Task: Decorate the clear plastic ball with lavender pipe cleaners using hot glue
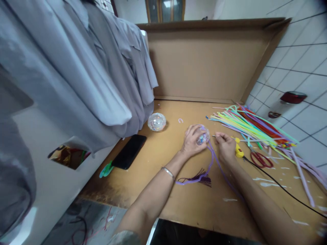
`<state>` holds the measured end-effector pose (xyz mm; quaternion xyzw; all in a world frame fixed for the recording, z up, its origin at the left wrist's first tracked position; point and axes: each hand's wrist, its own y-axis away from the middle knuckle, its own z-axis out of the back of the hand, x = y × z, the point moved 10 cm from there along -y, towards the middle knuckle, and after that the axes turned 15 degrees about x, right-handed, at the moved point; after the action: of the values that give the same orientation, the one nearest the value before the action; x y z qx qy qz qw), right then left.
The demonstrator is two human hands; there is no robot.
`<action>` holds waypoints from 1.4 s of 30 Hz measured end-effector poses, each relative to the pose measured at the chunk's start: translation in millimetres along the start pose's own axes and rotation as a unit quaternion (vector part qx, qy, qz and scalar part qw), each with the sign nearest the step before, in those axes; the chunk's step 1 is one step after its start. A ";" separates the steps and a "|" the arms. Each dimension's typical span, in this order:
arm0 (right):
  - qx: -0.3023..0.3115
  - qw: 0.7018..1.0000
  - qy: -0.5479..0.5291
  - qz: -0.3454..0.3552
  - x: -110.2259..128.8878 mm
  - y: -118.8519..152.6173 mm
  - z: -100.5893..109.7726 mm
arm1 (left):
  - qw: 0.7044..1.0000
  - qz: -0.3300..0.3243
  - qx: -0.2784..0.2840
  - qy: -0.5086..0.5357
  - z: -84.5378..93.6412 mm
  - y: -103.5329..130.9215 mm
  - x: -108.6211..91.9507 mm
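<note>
Crosswise, thin rod (214, 136) toward ball (204, 136)

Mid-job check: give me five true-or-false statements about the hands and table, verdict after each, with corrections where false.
1. The left hand grips a clear round piece. True.
2. The red-handled scissors are in the right hand. False: they lie on the table, to the right of that hand.
3. A black phone lies flat on the table. True.
4. The silver bangle is worn on the right. False: it is on the left wrist.
5. A second round piece touches the phone. False: it sits apart.
</note>
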<state>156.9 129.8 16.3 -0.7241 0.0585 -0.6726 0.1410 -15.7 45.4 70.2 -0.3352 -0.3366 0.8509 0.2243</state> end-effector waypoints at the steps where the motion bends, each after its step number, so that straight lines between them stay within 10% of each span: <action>1: -0.013 1.000 0.009 0.011 3.8 1.3 1.7 | 1.000 0.011 -0.012 0.018 2.1 0.4 3.8; 12: 0.002 0.998 0.046 0.043 37.6 10.0 -7.5 | 0.975 0.102 0.011 0.199 -10.1 -1.1 28.0; 42: 0.193 0.906 0.316 0.206 70.9 28.3 -56.4 | 0.984 0.065 0.032 0.163 -8.2 -3.3 25.4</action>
<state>110.2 76.3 79.3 -0.4046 0.1174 -0.8200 0.3874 -26.4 66.5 57.4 -0.4835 -0.2455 0.8078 0.2310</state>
